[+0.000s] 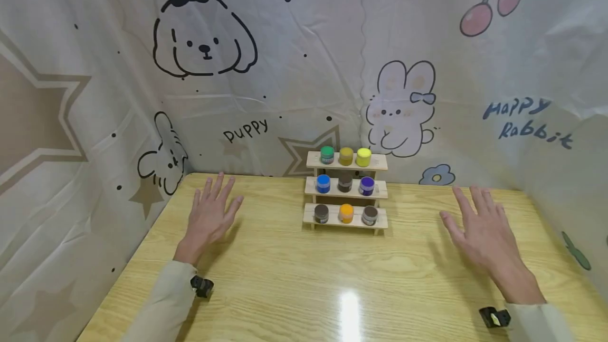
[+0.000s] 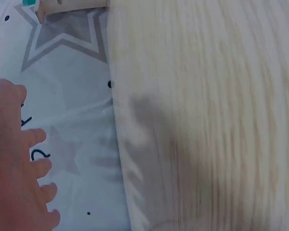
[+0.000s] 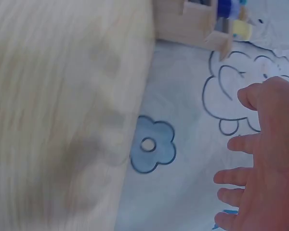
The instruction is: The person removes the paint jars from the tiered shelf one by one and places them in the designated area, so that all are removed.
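Observation:
A three-tiered wooden rack stands at the back middle of the table, with three small paint jars on each tier. On top are a green jar, a mustard jar and a yellow jar. The middle tier bears a blue jar, a dark jar and a purple jar. Below sit an orange jar and two dark brown jars. Left of the rack, my left hand hovers with fingers spread, holding nothing. My right hand does likewise on the right side.
The light wood table meets a printed cloth along its back and sides. A glare spot lies on the table front. Each wrist wears a small black device, the left device and the right device.

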The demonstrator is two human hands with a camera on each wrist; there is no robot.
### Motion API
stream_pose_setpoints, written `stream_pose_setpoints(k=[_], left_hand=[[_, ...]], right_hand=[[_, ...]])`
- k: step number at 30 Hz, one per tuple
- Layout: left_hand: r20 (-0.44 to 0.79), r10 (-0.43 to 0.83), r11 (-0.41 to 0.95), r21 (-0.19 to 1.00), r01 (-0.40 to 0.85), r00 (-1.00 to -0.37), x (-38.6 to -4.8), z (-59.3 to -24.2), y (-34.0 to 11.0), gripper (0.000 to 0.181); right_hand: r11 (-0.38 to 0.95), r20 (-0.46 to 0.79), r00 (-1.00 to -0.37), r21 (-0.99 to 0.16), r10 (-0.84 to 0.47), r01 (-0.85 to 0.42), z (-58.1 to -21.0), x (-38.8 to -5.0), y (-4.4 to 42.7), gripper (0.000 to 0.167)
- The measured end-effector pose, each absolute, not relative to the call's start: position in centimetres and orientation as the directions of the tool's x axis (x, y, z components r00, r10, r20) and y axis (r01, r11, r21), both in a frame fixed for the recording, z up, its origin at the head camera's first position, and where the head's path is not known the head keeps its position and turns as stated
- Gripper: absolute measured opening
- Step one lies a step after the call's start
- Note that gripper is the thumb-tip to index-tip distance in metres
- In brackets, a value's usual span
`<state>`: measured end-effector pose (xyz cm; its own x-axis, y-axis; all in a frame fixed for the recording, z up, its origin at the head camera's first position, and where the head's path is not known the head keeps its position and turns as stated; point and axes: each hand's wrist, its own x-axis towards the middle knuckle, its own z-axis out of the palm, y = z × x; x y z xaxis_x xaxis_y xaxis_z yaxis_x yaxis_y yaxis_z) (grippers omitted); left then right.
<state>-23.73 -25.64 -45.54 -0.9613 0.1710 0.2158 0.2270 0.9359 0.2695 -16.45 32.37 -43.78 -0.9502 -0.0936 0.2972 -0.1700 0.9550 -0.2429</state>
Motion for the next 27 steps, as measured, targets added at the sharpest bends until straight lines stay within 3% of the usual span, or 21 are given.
stream_pose_setpoints(k=[7,19,27], left_hand=[[0.238,0.194,0.892,0.361,0.272,-0.952,-24.1,-45.0,-23.1,0.067],[0.380,0.209,0.715,0.569,0.407,-0.901,-25.6,-43.1,-17.7,0.058],[0.446,0.198,0.544,0.691,0.476,-0.873,-26.5,-42.2,-14.6,0.053]], right_hand=[[0.901,0.337,-0.938,-0.376,-0.085,-0.217,-43.2,-16.4,30.1,0.066],[0.760,0.413,-0.908,-0.567,-0.074,-0.319,-44.1,-17.2,26.5,0.056],[0.606,0.344,-0.939,-0.746,-0.007,-0.277,-45.9,-18.3,25.1,0.048]])
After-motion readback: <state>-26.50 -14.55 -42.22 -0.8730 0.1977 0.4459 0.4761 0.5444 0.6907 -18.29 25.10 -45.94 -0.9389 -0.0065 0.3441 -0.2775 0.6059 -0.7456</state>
